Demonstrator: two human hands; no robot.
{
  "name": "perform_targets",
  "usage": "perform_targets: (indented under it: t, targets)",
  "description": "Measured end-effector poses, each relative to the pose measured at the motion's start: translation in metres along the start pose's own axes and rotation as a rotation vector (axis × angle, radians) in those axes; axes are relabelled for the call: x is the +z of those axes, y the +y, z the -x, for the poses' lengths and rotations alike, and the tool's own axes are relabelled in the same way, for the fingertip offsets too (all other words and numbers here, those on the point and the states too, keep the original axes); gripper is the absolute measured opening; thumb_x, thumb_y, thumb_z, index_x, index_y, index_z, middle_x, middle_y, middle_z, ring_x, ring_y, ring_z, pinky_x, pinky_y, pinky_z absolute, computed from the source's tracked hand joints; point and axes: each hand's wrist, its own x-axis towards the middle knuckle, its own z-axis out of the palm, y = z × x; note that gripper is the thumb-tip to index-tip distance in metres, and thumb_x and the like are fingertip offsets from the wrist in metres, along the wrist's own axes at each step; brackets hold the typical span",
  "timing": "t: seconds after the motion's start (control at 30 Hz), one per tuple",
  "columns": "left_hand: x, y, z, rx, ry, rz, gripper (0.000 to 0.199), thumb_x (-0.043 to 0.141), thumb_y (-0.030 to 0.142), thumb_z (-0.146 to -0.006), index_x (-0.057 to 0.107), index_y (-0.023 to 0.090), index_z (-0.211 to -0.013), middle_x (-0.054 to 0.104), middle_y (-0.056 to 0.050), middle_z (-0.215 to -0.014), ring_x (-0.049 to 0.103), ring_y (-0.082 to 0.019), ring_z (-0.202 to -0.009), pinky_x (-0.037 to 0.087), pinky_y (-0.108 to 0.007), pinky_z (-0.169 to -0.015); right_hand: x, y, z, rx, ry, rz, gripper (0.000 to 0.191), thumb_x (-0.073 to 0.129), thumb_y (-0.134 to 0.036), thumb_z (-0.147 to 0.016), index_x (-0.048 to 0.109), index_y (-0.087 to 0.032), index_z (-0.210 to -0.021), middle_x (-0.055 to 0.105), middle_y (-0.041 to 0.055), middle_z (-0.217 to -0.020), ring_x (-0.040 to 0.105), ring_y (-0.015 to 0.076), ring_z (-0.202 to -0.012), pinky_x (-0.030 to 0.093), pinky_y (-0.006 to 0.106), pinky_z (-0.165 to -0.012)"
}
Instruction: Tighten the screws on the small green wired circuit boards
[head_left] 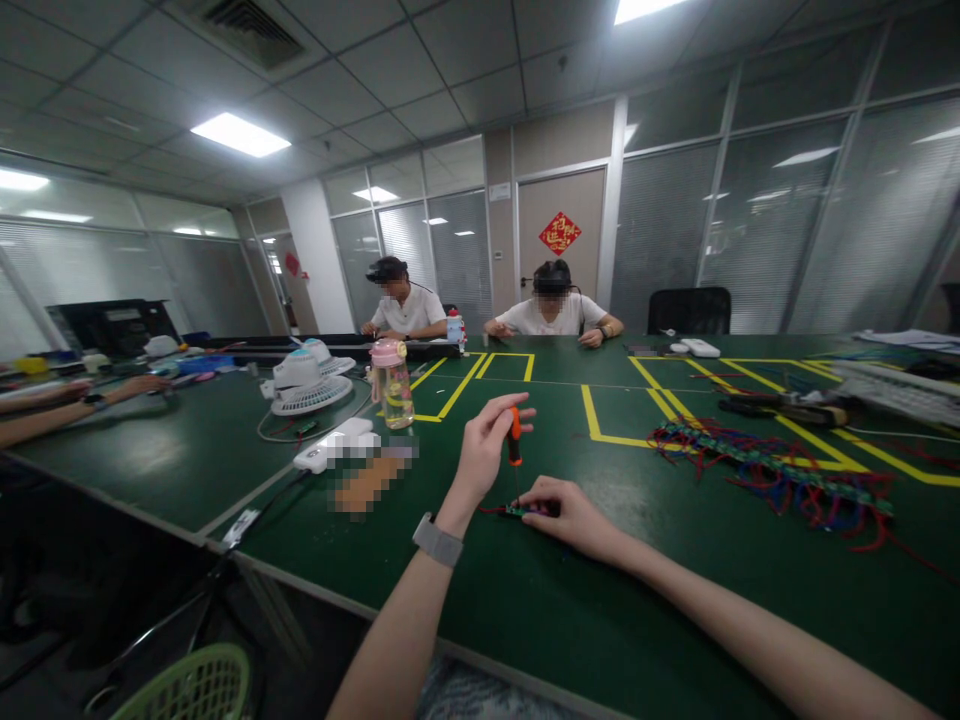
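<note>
Fingers of the left hand (486, 440) pinched a screwdriver (514, 440); those of the right hand (566, 512), a circuit board (514, 510). Steady, square pressure appeared advisable.

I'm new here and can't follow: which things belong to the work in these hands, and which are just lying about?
In the job:
orange-and-black screwdriver in the left hand
small green circuit board at the right hand
perhaps the green boards with red and blue wires

Apparently just lying about:
clear bottle with pink lid
white plastic fan
</note>
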Motion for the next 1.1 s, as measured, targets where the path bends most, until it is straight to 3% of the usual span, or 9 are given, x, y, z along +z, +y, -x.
perform_targets:
  t: [0.13, 0.33, 0.5, 0.6, 0.7, 0.8, 0.9, 1.0, 1.1]
  targets:
    - [0.0011, 0.0002, 0.0003, 0.008, 0.028, -0.070, 0.028, 0.064, 0.033, -0.078, 0.068, 0.017, -0.101, 0.062, -0.005, -0.089, 0.060, -0.014, -0.077, 0.050, -0.026, -0.071, 0.0000, -0.0011, -0.0003, 0.007, 0.001, 0.000, 0.020, 0.063, -0.023, -0.077, 0.073, -0.018, -0.094, 0.058, 0.0026, -0.076, 0.053, 0.0137, -0.070, 0.041, 0.025, -0.063]
    - [0.0006, 0.0004, -0.0002, 0.004, 0.002, 0.019, 0.030, 0.050, 0.035, -0.087, 0.067, 0.018, -0.105, 0.058, -0.009, -0.113, 0.060, -0.018, -0.095, 0.050, -0.028, -0.076, -0.0002, -0.0022, 0.0004, 0.010, 0.008, -0.002, 0.019, 0.062, -0.023, -0.078, 0.073, -0.018, -0.093, 0.059, 0.0030, -0.078, 0.052, 0.0134, -0.069, 0.041, 0.025, -0.063]
    - [0.0002, 0.0002, -0.0002, 0.006, 0.042, -0.056, 0.027, 0.064, 0.032, -0.078, 0.068, 0.017, -0.100, 0.063, -0.005, -0.090, 0.060, -0.013, -0.075, 0.050, -0.025, -0.068, -0.0002, -0.0012, 0.0009, -0.001, 0.003, -0.007, 0.019, 0.063, -0.023, -0.078, 0.073, -0.018, -0.094, 0.059, 0.0030, -0.078, 0.053, 0.0137, -0.071, 0.041, 0.025, -0.064]
    - [-0.0008, -0.0009, -0.0003, 0.053, 0.062, -0.122, 0.022, 0.063, 0.032, -0.078, 0.071, 0.018, -0.094, 0.059, -0.006, -0.101, 0.058, -0.014, -0.085, 0.049, -0.022, -0.071, -0.0001, -0.0015, 0.0005, 0.001, 0.001, -0.008, 0.019, 0.062, -0.022, -0.078, 0.073, -0.018, -0.094, 0.059, 0.0031, -0.078, 0.053, 0.0137, -0.070, 0.041, 0.025, -0.064]
    - [0.0000, -0.0026, -0.0005, 0.001, -0.008, 0.043, 0.031, 0.050, 0.033, -0.087, 0.066, 0.018, -0.108, 0.059, -0.009, -0.112, 0.059, -0.019, -0.096, 0.051, -0.029, -0.077, -0.0003, -0.0028, 0.0000, 0.006, 0.004, -0.005, 0.019, 0.063, -0.022, -0.078, 0.073, -0.017, -0.094, 0.059, 0.0033, -0.078, 0.053, 0.0139, -0.070, 0.041, 0.025, -0.064]
    - [0.0008, -0.0031, -0.0002, -0.044, -0.015, 0.085, 0.035, 0.054, 0.034, -0.085, 0.061, 0.017, -0.115, 0.063, -0.010, -0.102, 0.062, -0.018, -0.085, 0.053, -0.031, -0.073, -0.0008, -0.0045, 0.0000, 0.013, 0.004, -0.008, 0.019, 0.063, -0.021, -0.078, 0.073, -0.017, -0.093, 0.058, 0.0035, -0.078, 0.053, 0.0140, -0.070, 0.041, 0.025, -0.064]
    - [-0.0006, -0.0016, 0.0002, 0.019, 0.062, -0.096, 0.029, 0.066, 0.032, -0.076, 0.068, 0.017, -0.101, 0.062, -0.005, -0.090, 0.059, -0.013, -0.075, 0.050, -0.025, -0.069, -0.0011, -0.0052, 0.0004, 0.016, 0.002, -0.012, 0.020, 0.063, -0.021, -0.077, 0.073, -0.017, -0.094, 0.058, 0.0032, -0.078, 0.053, 0.0139, -0.070, 0.041, 0.025, -0.064]
    - [-0.0019, -0.0005, 0.0000, 0.064, 0.080, -0.154, 0.022, 0.062, 0.033, -0.079, 0.071, 0.019, -0.094, 0.059, -0.006, -0.101, 0.058, -0.013, -0.084, 0.048, -0.023, -0.072, -0.0008, -0.0049, 0.0007, 0.015, 0.004, -0.013, 0.019, 0.063, -0.021, -0.077, 0.073, -0.017, -0.094, 0.058, 0.0031, -0.077, 0.053, 0.0138, -0.070, 0.041, 0.025, -0.064]
    - [-0.0007, -0.0013, -0.0003, 0.005, 0.017, 0.017, 0.030, 0.052, 0.034, -0.085, 0.067, 0.018, -0.106, 0.060, -0.009, -0.110, 0.060, -0.018, -0.092, 0.051, -0.029, -0.075, -0.0004, -0.0039, 0.0006, 0.016, 0.005, -0.010, 0.019, 0.063, -0.022, -0.078, 0.073, -0.018, -0.094, 0.058, 0.0029, -0.077, 0.053, 0.0136, -0.070, 0.041, 0.025, -0.064]
